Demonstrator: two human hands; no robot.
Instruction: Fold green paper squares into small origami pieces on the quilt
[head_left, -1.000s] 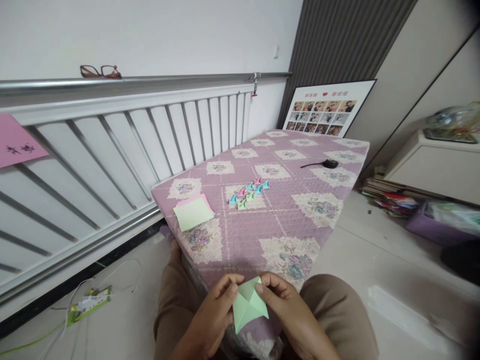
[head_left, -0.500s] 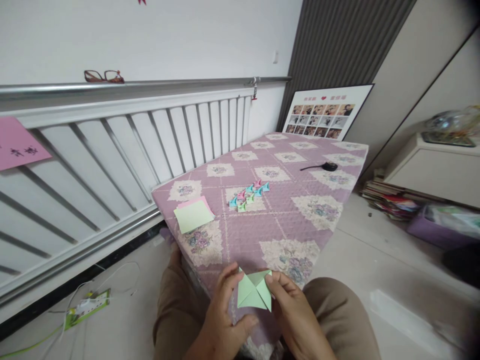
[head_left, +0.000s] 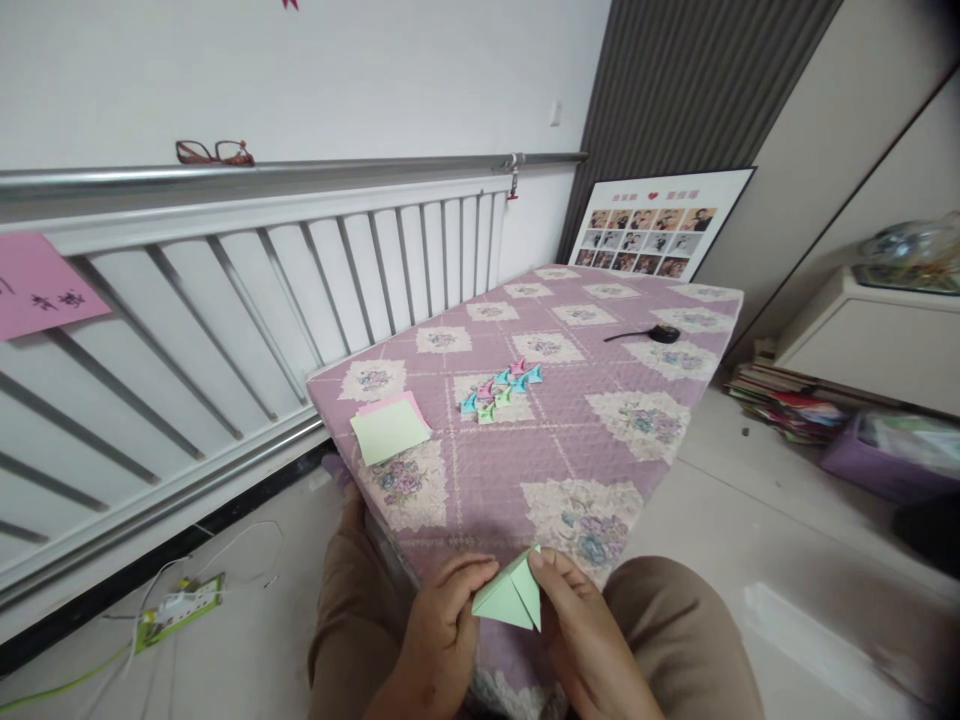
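Note:
A folded light green paper (head_left: 511, 592) is between my two hands at the near edge of the table, with creased triangular flaps showing. My left hand (head_left: 450, 620) grips its left side, fingers bent over the upper left edge. On the right, my right hand (head_left: 581, 625) pinches the paper's upper right corner between thumb and fingers. Farther up the cloth stand several small folded paper pieces (head_left: 501, 390) in pink, blue and green. To their left lies a stack of square paper sheets (head_left: 390, 430), pale green on top and pink beneath.
The table has a purple floral cloth (head_left: 495, 480). A black round object with a strap (head_left: 664, 334) lies at its far right. Beyond are a white radiator (head_left: 337, 270), glasses (head_left: 215, 152) on a pipe and a photo board (head_left: 660, 225). A power strip (head_left: 180, 610) sits on the floor.
The upper left part of the green paper has come down, so its outline is now more triangular. My left hand's fingers and thumb have closed in on it.

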